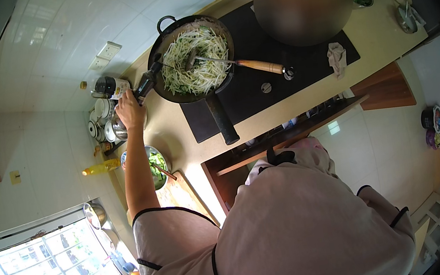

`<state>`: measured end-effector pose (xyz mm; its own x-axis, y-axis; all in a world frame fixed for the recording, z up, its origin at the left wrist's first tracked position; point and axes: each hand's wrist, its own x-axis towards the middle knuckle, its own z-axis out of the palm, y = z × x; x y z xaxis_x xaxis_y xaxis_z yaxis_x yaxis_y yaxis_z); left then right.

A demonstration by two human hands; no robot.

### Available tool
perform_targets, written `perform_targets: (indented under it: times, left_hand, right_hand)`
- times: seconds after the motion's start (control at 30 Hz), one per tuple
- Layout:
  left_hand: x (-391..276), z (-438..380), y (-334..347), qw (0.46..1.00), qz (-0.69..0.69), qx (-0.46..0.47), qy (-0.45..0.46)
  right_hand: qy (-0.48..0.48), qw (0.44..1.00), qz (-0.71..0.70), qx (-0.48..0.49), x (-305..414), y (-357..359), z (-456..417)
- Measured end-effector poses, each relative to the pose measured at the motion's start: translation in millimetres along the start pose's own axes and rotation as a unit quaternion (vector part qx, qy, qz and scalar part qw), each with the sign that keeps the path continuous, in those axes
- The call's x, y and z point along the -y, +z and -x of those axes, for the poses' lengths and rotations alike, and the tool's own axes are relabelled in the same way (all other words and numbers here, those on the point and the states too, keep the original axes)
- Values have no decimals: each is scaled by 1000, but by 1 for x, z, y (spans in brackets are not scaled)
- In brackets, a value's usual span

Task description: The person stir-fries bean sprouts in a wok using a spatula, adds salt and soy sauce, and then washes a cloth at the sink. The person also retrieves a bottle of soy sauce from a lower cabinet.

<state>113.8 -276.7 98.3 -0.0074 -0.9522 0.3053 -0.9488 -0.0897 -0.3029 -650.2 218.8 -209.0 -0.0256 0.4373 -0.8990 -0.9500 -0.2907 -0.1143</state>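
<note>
My left hand (130, 111) grips a dark glass sauce bottle (146, 83) around its base. The bottle tilts, neck up and to the right in view, with its mouth over the rim of a black wok (210, 20). A thin dark streak runs from the mouth toward the food. White bean sprouts (211, 73) mixed with some green leaves fill the wok. A spatula (260, 66) rests among them, its metal blade partly buried and its wooden handle lying across the wok's rim. The wok's long handle (222, 120) points toward me. My right hand is out of view.
The wok stands on a black cooktop (249, 104). Left of it are stacked cups (102, 107), a dark jar (107, 86) and a bowl of chopped greens (158, 163) beside a cutting board (185, 193). Rightward lie a cloth (337, 59) and a large round blurred thing (304, 1).
</note>
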Motion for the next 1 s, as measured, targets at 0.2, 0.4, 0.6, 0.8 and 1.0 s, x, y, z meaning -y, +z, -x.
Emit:
perform_targets:
  times: [0.2, 0.4, 0.6, 0.8, 1.0]
  left_hand:
    - [-3, 7, -1, 1000, 3, -19, 10]
    - [-4, 13, -3, 1000, -9, -14, 9]
    - [-7, 17, -4, 1000, -2, -9, 6]
    - [-10, 19, -2, 997, 67, -23, -30]
    - [-31, 13, -26, 975, 189, -41, -108]
  right_hand:
    - [35, 997, -61, -22, -2, 2, -3]
    - [39, 997, -58, -23, -2, 3, 0]
    - [45, 996, -67, -29, -1, 5, 2]
    - [48, 995, -77, -35, 0, 5, 4]
    - [55, 993, -92, -38, -1, 8, 6]
